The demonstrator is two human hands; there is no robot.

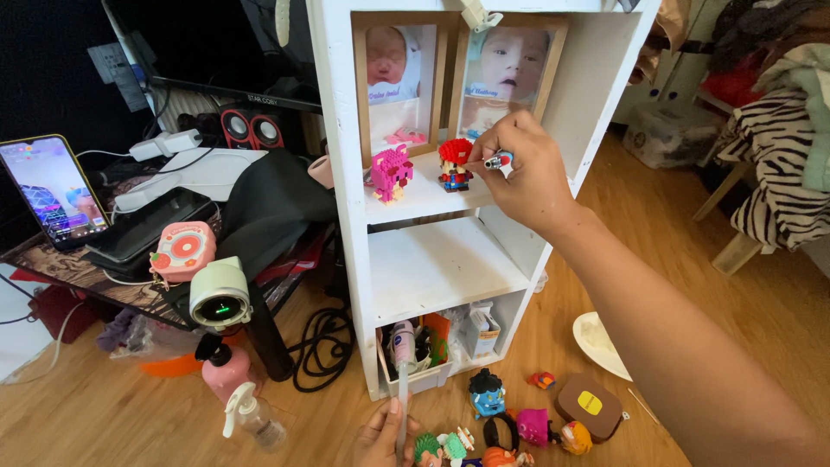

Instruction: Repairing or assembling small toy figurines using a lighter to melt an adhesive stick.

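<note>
My right hand (523,169) is raised to the upper shelf of a white shelf unit (450,268) and pinches a small red, white and blue toy figure (499,161). Just left of it on that shelf stand a red-capped block figure (453,164) and a pink block figure (391,171), with two framed photos (458,73) behind them. My left hand (380,437) is low on the floor in front of the shelf unit, holding a thin clear stick (402,406) upright. Several small toy figures (497,424) lie on the floor beside it.
A cluttered desk at left carries a lit phone (54,190), a pink round gadget (181,251), a white camera (220,294) and small speakers (251,130). Bottles (238,398) and black cables (324,346) lie on the wooden floor. A white plate (601,342) and clothes (778,164) are at right.
</note>
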